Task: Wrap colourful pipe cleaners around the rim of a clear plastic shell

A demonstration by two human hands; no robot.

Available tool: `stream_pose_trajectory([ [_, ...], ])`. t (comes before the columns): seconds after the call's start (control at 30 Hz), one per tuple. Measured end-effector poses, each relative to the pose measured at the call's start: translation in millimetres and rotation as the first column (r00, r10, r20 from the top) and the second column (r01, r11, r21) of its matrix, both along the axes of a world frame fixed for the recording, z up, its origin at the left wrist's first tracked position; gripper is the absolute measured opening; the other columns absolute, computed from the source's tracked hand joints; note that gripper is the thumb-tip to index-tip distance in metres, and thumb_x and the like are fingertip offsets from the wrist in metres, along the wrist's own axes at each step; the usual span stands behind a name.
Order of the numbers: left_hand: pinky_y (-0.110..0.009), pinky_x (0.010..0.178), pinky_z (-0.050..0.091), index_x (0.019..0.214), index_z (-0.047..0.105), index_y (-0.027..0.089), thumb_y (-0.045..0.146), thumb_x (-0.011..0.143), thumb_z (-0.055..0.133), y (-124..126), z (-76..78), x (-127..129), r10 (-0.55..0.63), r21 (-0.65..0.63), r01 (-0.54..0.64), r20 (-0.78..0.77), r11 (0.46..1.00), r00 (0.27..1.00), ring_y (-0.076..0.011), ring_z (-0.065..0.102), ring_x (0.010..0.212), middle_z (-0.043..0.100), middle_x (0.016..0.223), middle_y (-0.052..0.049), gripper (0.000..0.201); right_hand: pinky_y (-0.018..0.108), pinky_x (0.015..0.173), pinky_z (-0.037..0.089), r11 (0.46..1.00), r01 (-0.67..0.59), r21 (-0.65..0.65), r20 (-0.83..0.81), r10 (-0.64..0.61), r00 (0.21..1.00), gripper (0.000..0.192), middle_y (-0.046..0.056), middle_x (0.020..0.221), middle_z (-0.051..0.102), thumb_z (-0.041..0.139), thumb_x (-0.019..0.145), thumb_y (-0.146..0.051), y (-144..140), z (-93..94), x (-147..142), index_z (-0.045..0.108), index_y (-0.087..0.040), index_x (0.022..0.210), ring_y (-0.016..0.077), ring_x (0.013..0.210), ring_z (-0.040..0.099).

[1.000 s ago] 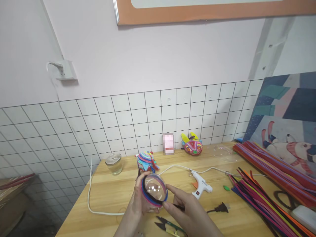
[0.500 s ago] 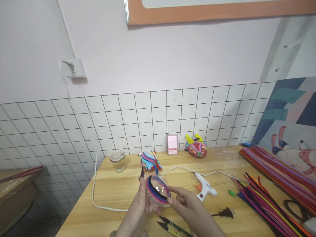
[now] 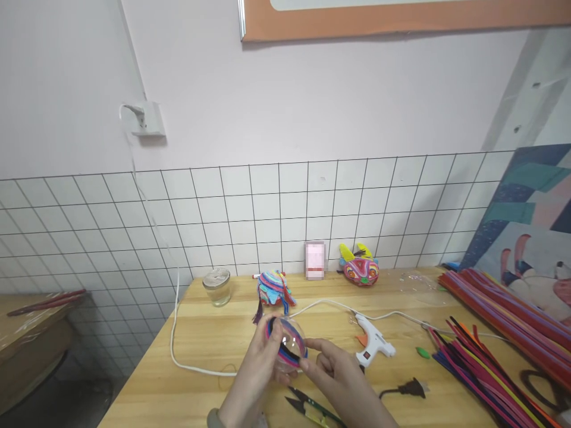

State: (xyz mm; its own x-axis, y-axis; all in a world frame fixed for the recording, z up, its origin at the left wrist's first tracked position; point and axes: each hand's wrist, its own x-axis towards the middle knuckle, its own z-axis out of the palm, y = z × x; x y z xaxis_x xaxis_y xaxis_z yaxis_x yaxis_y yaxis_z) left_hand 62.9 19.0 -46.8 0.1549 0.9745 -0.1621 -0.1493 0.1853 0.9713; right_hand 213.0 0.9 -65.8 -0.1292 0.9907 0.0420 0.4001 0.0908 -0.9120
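A clear plastic ball [image 3: 293, 340] with black, blue and pink fuzzy strips around it is held up over the table's front half. My left hand [image 3: 266, 351] is closed around its left side, with the thumb lying over the strips. At the lower right edge of the ball, my right hand [image 3: 328, 364] pinches the strips between thumb and forefinger. Just below the hands lie thread snips [image 3: 312, 407] with dark blades. Behind the ball sits a colourful striped craft figure [image 3: 273, 288] with tassels.
A white glue gun [image 3: 373, 343] lies right of my hands, its white cord [image 3: 328, 301] running behind. Bundles of fuzzy stems [image 3: 504, 321] cover the table's right side. Also there: a glass jar [image 3: 217, 288], a decorated mask-like figure [image 3: 360, 268], a black plug [image 3: 414, 387] and a green leaf-shaped piece [image 3: 423, 352].
My left thumb has moved from the ball's left side onto the strips at its front. My right hand keeps its pinch. The view has shifted slightly left.
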Motion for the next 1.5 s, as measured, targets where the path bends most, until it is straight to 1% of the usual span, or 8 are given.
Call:
stream_pose_trajectory([
  [0.37, -0.019, 0.039, 0.045, 0.116, 0.040, 0.022, 0.071, 0.080, 0.037, 3, -6.8, -2, -0.052, 0.011, 0.052, 0.025, 0.999, 0.998, -0.0135, 0.065, 0.046, 0.073, 0.074, -0.004, 0.061, 0.024, 0.047, 0.017, 1.000, -0.002, -0.011, -0.018, 0.002, 1.000, 0.054, -0.011, 0.051, 0.028, 0.048, 0.078, -0.046, -1, 2.3, 2, 0.062, -0.003, 0.109, 0.0114, 0.048, 0.028],
  [0.63, -0.017, 0.039, 0.040, 0.118, 0.038, 0.021, 0.060, 0.063, 0.072, 3, -8.6, -6, -0.128, 0.082, 0.126, 0.023, 0.989, 0.991, -0.0117, 0.062, 0.048, 0.072, 0.073, -0.003, 0.075, 0.024, 0.047, 0.016, 1.000, 0.001, 0.000, -0.031, -0.001, 1.000, 0.052, -0.011, 0.050, 0.026, 0.051, 0.079, -0.048, 1, -0.3, 3, 0.065, -0.006, 0.107, 0.0108, 0.047, 0.027],
  [0.87, -0.016, 0.036, 0.034, 0.119, 0.035, 0.020, 0.047, 0.066, 0.076, 2, -7.9, -2, -0.110, 0.109, 0.111, -0.021, 0.988, 0.994, -0.0086, 0.053, 0.042, 0.068, 0.067, 0.001, 0.072, 0.025, 0.047, 0.017, 1.000, 0.009, -0.004, -0.031, -0.009, 0.999, 0.053, -0.011, 0.050, 0.027, 0.048, 0.079, -0.046, 0, 0.5, 2, 0.063, -0.004, 0.106, 0.0113, 0.047, 0.028],
  [0.93, -0.018, 0.040, 0.039, 0.121, 0.034, 0.022, 0.044, 0.067, 0.076, 2, -6.9, -3, -0.096, 0.137, 0.096, -0.005, 0.986, 0.995, -0.0106, 0.057, 0.049, 0.068, 0.075, 0.000, 0.073, 0.025, 0.047, 0.018, 1.000, 0.018, 0.001, -0.023, -0.018, 1.000, 0.051, -0.011, 0.051, 0.027, 0.048, 0.080, -0.045, -1, 0.8, 2, 0.062, -0.004, 0.107, 0.0115, 0.048, 0.029],
  [1.03, -0.026, 0.069, 0.050, 0.122, 0.038, 0.023, 0.041, 0.064, 0.080, 2, -5.4, -6, -0.078, 0.246, 0.056, 0.079, 0.968, 0.994, -0.0183, 0.064, 0.083, 0.067, 0.096, -0.005, 0.074, 0.025, 0.048, 0.020, 1.000, 0.025, 0.012, -0.015, -0.025, 1.000, 0.051, -0.012, 0.051, 0.026, 0.048, 0.080, -0.043, -4, 2.4, 1, 0.060, -0.005, 0.112, 0.0120, 0.048, 0.031],
  [1.13, -0.033, 0.089, 0.045, 0.122, 0.044, 0.024, 0.043, 0.060, 0.082, 3, -7.3, -8, -0.103, 0.367, 0.040, 0.153, 0.929, 0.983, -0.0242, 0.058, 0.104, 0.063, 0.112, -0.008, 0.076, 0.025, 0.050, 0.024, 0.997, 0.040, 0.059, 0.025, -0.041, 0.999, 0.060, -0.012, 0.050, 0.029, 0.047, 0.080, -0.041, -12, 6.5, -1, 0.051, -0.003, 0.126, 0.0135, 0.048, 0.036],
  [1.33, -0.038, 0.085, 0.049, 0.116, 0.051, 0.029, 0.054, 0.037, 0.086, 10, -19.3, -6, -0.059, 0.441, -0.083, 0.300, 0.893, 0.952, -0.0306, 0.061, 0.100, 0.065, 0.109, -0.007, 0.090, 0.025, 0.047, 0.028, 0.992, 0.008, 0.123, 0.149, -0.026, 0.988, 0.068, -0.006, 0.050, 0.049, 0.052, 0.078, -0.036, -28, 13.2, -6, 0.040, -0.006, 0.138, 0.0151, 0.046, 0.049],
  [1.5, -0.045, 0.091, 0.048, 0.118, 0.052, 0.031, 0.052, 0.031, 0.088, 2, -11.3, -13, -0.062, 0.412, -0.070, 0.299, 0.908, 0.952, -0.0348, 0.062, 0.104, 0.065, 0.115, -0.009, 0.097, 0.025, 0.048, 0.035, 0.994, 0.054, 0.097, 0.200, -0.073, 0.977, 0.071, 0.000, 0.057, 0.067, 0.060, 0.074, -0.037, -38, 16.1, -7, 0.043, -0.017, 0.140, 0.0192, 0.049, 0.061],
])
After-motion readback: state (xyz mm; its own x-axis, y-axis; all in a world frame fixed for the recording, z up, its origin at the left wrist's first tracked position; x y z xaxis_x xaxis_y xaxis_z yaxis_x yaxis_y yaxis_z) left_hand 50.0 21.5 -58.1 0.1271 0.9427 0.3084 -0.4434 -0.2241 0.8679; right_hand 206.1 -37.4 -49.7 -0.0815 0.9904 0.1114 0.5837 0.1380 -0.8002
